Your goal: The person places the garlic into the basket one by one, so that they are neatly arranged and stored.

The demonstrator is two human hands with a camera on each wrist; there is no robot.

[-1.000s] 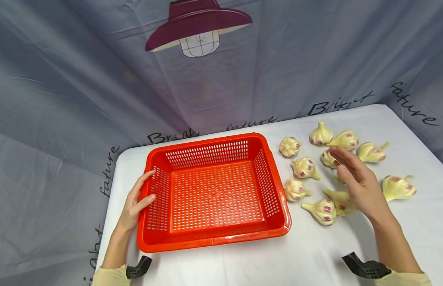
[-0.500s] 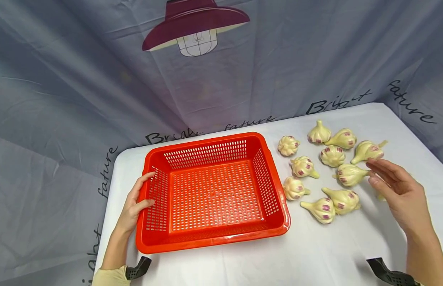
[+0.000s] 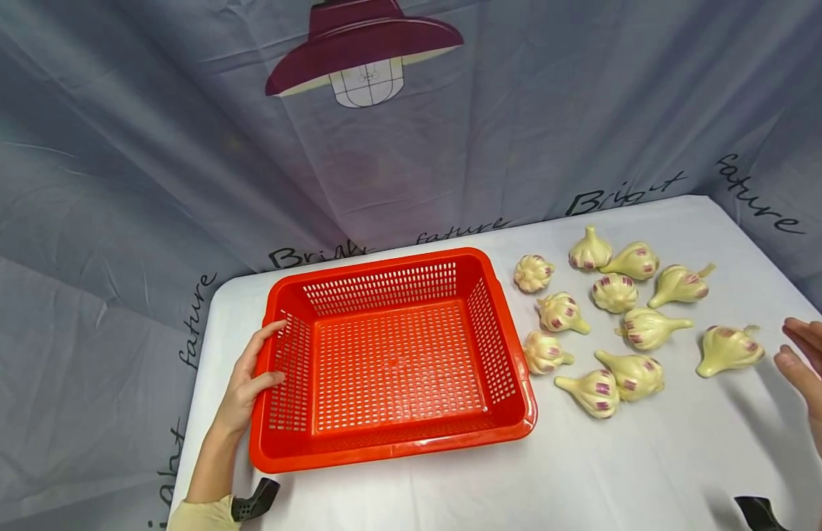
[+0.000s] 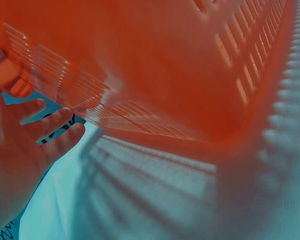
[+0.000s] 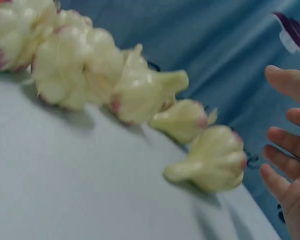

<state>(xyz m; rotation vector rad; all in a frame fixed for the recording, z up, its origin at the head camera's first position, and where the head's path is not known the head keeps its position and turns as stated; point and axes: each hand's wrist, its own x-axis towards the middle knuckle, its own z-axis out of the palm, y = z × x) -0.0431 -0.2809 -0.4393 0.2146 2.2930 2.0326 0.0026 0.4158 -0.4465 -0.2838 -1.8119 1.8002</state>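
Observation:
A red perforated plastic basket (image 3: pixel 397 361) sits on the white-covered table, with nothing inside it. My left hand (image 3: pixel 246 376) holds its left rim, thumb and a finger reaching over the edge. In the left wrist view, other fingers (image 4: pixel 60 137) spread along the outside of the basket wall. Several garlic bulbs (image 3: pixel 652 327) with purple patches lie to the right of the basket. My right hand (image 3: pixel 812 376), partly cut off by the head view's right edge, hovers with loose, spread fingers beside the rightmost garlic bulb (image 3: pixel 730 349) and holds nothing.
The white tablecloth (image 3: pixel 464 487) runs under everything. Behind the table hangs a grey-blue curtain (image 3: pixel 517 110) with a printed lamp and lettering. A black wrist mount (image 3: pixel 256 500) shows below the left hand.
My right hand has moved right, from above the garlic to the table's right side, uncovering the bulbs beneath. The left hand stays on the basket rim.

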